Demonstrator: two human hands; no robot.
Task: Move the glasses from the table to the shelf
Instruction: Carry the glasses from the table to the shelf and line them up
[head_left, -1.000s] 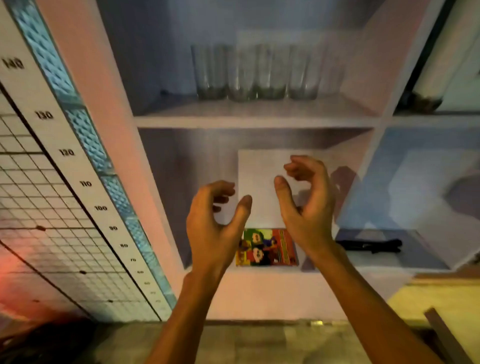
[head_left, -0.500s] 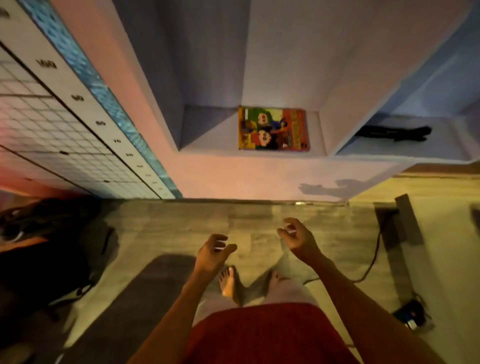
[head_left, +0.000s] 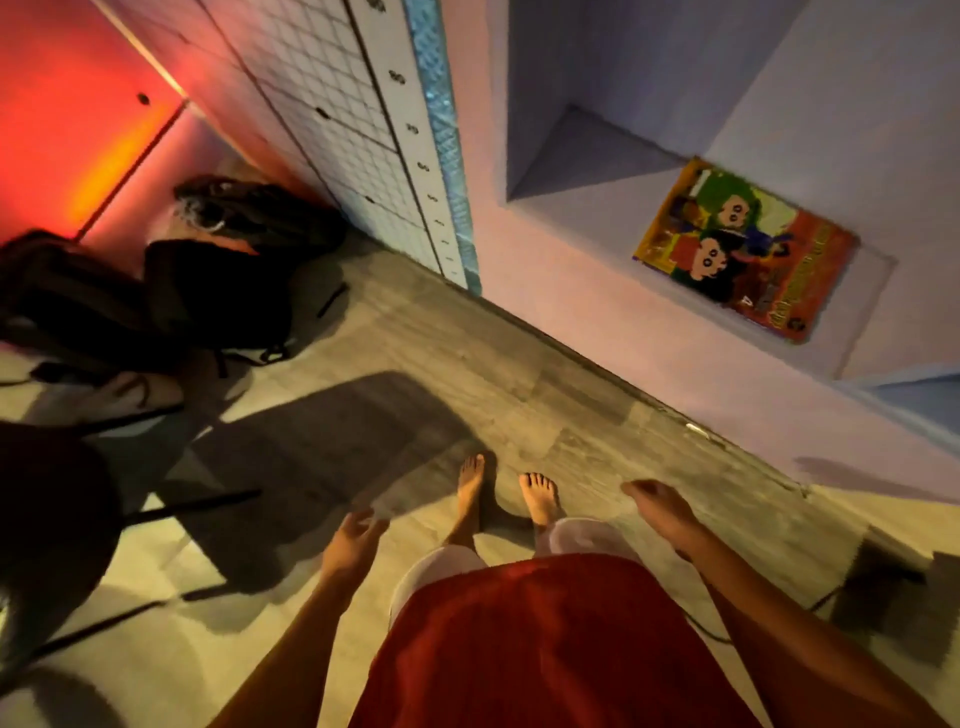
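Observation:
No glasses and no table show in the head view now. Only the lowest compartment of the shelf (head_left: 597, 171) is visible, at the upper right, with a colourful cartoon book (head_left: 743, 249) lying in it. My left hand (head_left: 353, 540) hangs low in front of me, fingers apart, holding nothing. My right hand (head_left: 665, 512) is also low, to the right of my bare feet, fingers loosely spread and empty. Both hands are blurred by motion.
Dark bags (head_left: 171, 291) lie on the floor at the left by a red-lit wall. A height chart (head_left: 415, 140) runs along the wall left of the shelf. Black chair legs (head_left: 156, 509) stand at the lower left. A dark block with a cable (head_left: 883, 587) sits at the right.
The view has swung down and to the left, away from the shelf with the glasses. Both hands have dropped from chest height to beside my legs, still empty.

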